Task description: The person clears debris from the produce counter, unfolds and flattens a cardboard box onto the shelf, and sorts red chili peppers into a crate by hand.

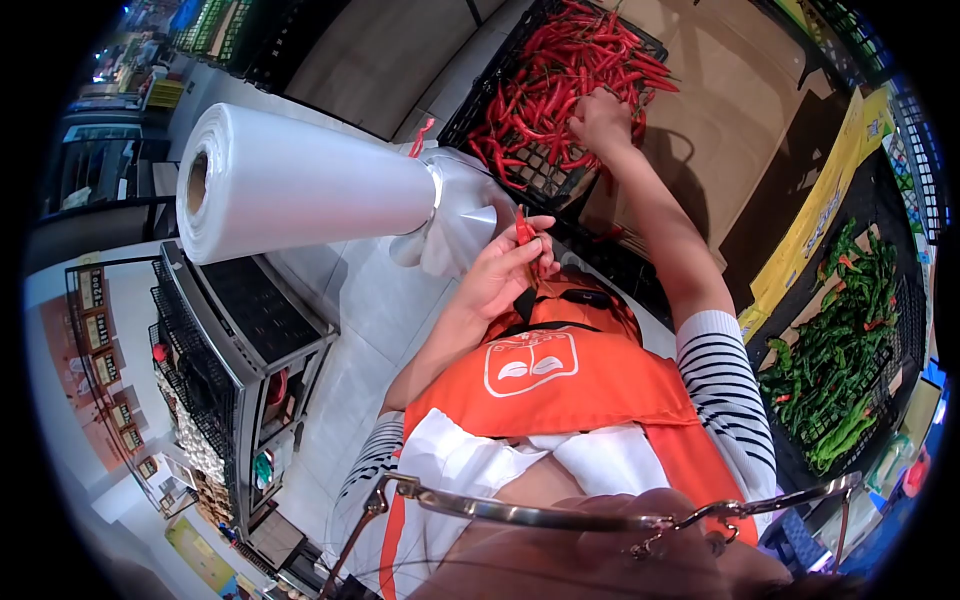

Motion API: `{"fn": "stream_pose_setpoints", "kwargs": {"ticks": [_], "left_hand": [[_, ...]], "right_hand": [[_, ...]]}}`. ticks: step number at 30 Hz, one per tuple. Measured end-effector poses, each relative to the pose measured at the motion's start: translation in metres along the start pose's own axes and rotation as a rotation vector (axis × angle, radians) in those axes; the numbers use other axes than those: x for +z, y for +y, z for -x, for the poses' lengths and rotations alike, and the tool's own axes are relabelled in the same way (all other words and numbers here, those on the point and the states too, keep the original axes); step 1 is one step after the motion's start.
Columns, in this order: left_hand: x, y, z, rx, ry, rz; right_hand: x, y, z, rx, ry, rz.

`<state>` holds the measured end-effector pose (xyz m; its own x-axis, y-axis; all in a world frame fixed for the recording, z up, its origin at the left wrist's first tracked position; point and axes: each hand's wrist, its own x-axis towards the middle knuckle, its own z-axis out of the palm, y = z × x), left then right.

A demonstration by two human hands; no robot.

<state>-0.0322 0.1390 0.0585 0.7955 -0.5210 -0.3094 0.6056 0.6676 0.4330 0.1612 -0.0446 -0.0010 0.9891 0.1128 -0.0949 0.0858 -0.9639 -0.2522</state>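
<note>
My left hand (508, 268) is raised in front of the apron, with a red chili pepper (524, 228) pinched between thumb and fingers. Farther off, my right hand (603, 122) reaches into a heap of red chili peppers (560, 75), its fingers curled down among them. Whatever those fingertips grip is hidden by the hand. The heap lies in a black plastic crate (487, 92), where part of the grid bottom shows near my right wrist.
A large roll of clear plastic bags (310, 185) juts in from the left, close to my left hand. Brown cardboard (715, 110) lies right of the crate. Green peppers (840, 340) fill a dark crate at far right, behind a yellow strip (815, 230). Shelving (235, 345) stands at left.
</note>
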Motion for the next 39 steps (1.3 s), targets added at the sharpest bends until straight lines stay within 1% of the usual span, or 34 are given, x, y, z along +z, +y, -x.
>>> {"fn": "stream_pose_setpoints", "kwargs": {"ticks": [4, 6, 9, 11, 12, 13, 14, 16, 18, 19, 20, 22, 24, 25, 28, 31, 34, 35, 36, 38, 39], "left_hand": [[-0.008, 0.0, -0.007, 0.0, 0.056, 0.051], [-0.01, 0.0, -0.01, -0.004, 0.08, 0.073], [-0.012, -0.001, -0.018, -0.002, 0.091, 0.1], [-0.009, -0.003, -0.023, 0.002, 0.089, 0.115], [-0.008, -0.004, -0.026, 0.008, 0.112, 0.134], [-0.007, -0.006, -0.028, 0.012, 0.135, 0.152], [-0.007, -0.007, -0.031, 0.015, 0.156, 0.17], [-0.012, -0.008, -0.034, -0.02, 0.191, 0.147], [-0.017, -0.009, -0.035, -0.056, 0.229, 0.121], [-0.015, -0.01, -0.036, -0.031, 0.288, 0.12], [-0.017, -0.011, -0.037, -0.031, 0.235, 0.178], [-0.024, -0.013, -0.038, -0.031, 0.127, 0.295], [-0.022, -0.011, -0.031, -0.032, 0.151, 0.293], [-0.022, -0.009, -0.027, -0.031, 0.162, 0.291], [-0.023, -0.005, -0.016, -0.019, 0.173, 0.235], [-0.026, -0.003, -0.007, -0.03, 0.183, 0.213], [-0.026, -0.002, 0.0, -0.037, 0.189, 0.191], [-0.027, -0.003, 0.001, -0.035, 0.181, 0.194], [-0.028, -0.004, 0.001, -0.031, 0.173, 0.197], [-0.027, -0.005, 0.004, -0.03, 0.172, 0.2], [-0.025, -0.006, 0.005, -0.033, 0.175, 0.199]], "right_hand": [[-0.017, 0.024, 0.006, 0.065, 0.06, -0.411], [-0.022, 0.039, 0.017, 0.02, 0.012, -0.665], [-0.03, 0.034, 0.059, 0.076, -0.044, -1.079], [-0.045, 0.013, 0.097, 0.097, -0.172, -1.178], [-0.05, 0.0, 0.114, -0.03, -0.126, -1.133], [-0.055, -0.01, 0.13, -0.045, -0.17, -1.166], [-0.061, -0.018, 0.142, -0.108, -0.17, -1.047], [-0.056, -0.027, 0.156, -0.282, 0.01, -0.86], [-0.064, -0.029, 0.161, -0.338, 0.005, -0.904], [-0.066, -0.03, 0.161, -0.369, 0.003, -0.926], [-0.065, -0.021, 0.16, -0.108, -0.144, -1.058], [-0.055, 0.009, 0.145, 0.017, -0.172, -0.794], [-0.005, 0.053, 0.144, -0.055, -0.223, -0.428], [0.002, 0.059, 0.144, -0.079, -0.334, -0.343], [0.01, 0.062, 0.145, -0.203, -0.361, -0.222], [0.005, 0.057, 0.146, -0.222, -0.335, -0.123], [0.0, 0.067, 0.142, -0.038, -0.391, -0.287], [-0.002, 0.074, 0.14, -0.021, -0.375, -0.301], [-0.004, 0.08, 0.132, 0.022, -0.452, -0.335], [-0.005, 0.085, 0.123, 0.056, -0.383, -0.483], [-0.022, 0.066, 0.12, 0.054, -0.298, -0.504]]}}
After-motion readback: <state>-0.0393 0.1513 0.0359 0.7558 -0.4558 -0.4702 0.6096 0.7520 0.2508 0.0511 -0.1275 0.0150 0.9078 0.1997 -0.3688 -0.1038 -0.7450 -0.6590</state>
